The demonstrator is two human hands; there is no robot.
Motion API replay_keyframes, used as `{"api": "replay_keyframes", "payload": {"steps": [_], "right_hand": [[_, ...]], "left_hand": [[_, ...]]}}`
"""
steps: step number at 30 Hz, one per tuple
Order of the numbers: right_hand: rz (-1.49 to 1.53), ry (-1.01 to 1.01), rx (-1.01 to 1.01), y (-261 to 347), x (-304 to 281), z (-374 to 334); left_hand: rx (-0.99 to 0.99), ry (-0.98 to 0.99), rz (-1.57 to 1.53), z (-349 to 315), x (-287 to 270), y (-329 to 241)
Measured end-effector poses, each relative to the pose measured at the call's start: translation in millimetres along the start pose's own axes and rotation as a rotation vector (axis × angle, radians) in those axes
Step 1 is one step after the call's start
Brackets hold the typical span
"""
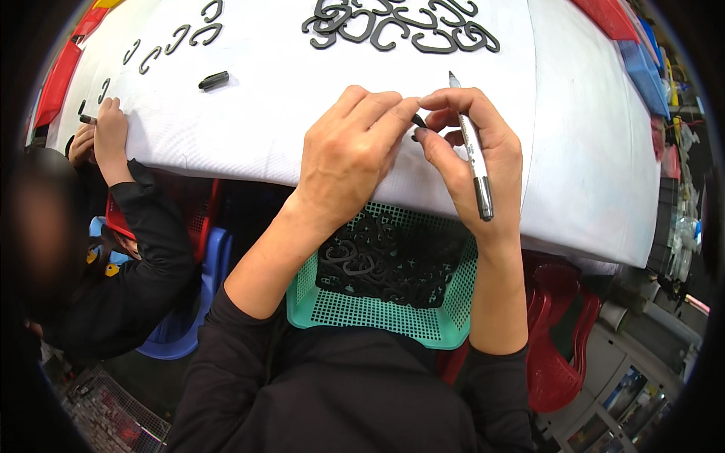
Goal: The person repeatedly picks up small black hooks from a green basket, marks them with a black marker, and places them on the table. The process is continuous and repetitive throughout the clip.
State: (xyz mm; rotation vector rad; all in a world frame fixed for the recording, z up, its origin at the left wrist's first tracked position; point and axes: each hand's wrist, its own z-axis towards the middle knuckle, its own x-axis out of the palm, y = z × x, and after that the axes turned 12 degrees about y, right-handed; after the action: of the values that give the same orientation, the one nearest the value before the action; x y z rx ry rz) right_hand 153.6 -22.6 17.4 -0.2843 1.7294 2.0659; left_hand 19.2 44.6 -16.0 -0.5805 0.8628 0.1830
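Curved black hook [418,121], partly hidden, is beyond the green perforated basket [377,320]; right hand [501,155] pinches it and holds an uncapped marker [474,152]; left hand [353,151] curls against it, its pinch indiscernible

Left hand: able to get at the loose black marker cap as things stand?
Probably yes: only white cloth shows between the left hand and the black marker cap off to its left. Its fingertips are busy at a small black piece, so it may need to leave that first.

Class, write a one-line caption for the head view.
Left hand and right hand hold a curved black piece; the right also grips an uncapped marker.
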Motion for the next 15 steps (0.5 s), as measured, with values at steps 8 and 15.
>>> {"api": "replay_keyframes", "payload": {"steps": [8,15], "right_hand": [[0.100,-0.061,0.188,5.8,-2.5,-27.7],[0.494,-0.190,0.298,6.8,17.2,-32.8]], "left_hand": [[-0.410,0.040,-0.703,-28.2,-10.6,-5.3],[-0.414,0.077,-0.656,-34.9,-11.7,-3.3]]}}
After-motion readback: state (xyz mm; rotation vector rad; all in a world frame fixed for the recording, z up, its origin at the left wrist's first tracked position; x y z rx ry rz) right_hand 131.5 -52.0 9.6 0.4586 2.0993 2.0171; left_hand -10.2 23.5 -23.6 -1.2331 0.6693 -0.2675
